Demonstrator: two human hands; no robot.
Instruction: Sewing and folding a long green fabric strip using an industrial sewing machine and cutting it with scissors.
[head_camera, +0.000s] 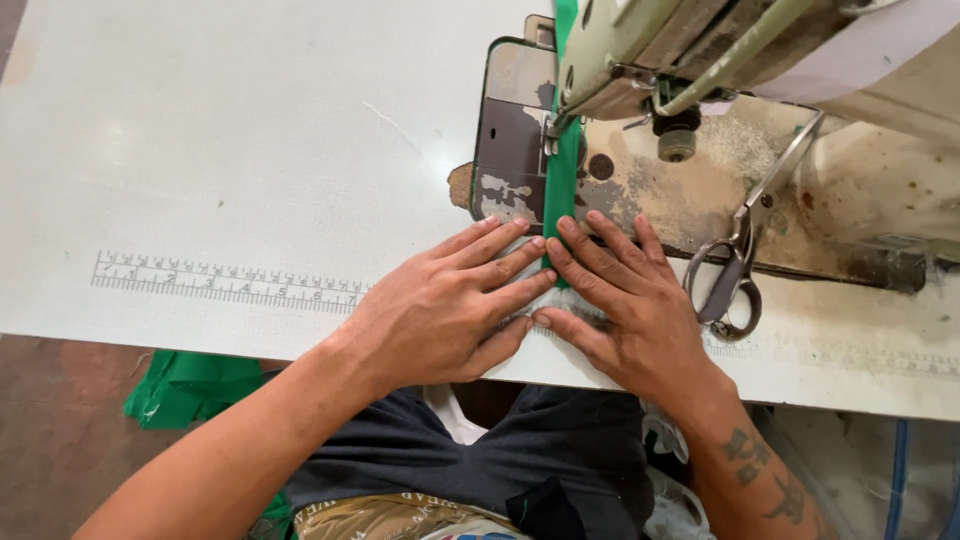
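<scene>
1. The green fabric strip (562, 180) is narrow, bright green and looks folded lengthwise into a flat band.
2. It lies flat on the sewing machine's worn metal bed, running straight from the near edge of the table away toward the machine head, where it passes under the presser foot and shows again behind it.
3. Its near end is pinned flat between the fingertips of both hands, close to the near edge of the table, roughly midway along that edge.
4. The part beneath the hands is hidden.
</scene>
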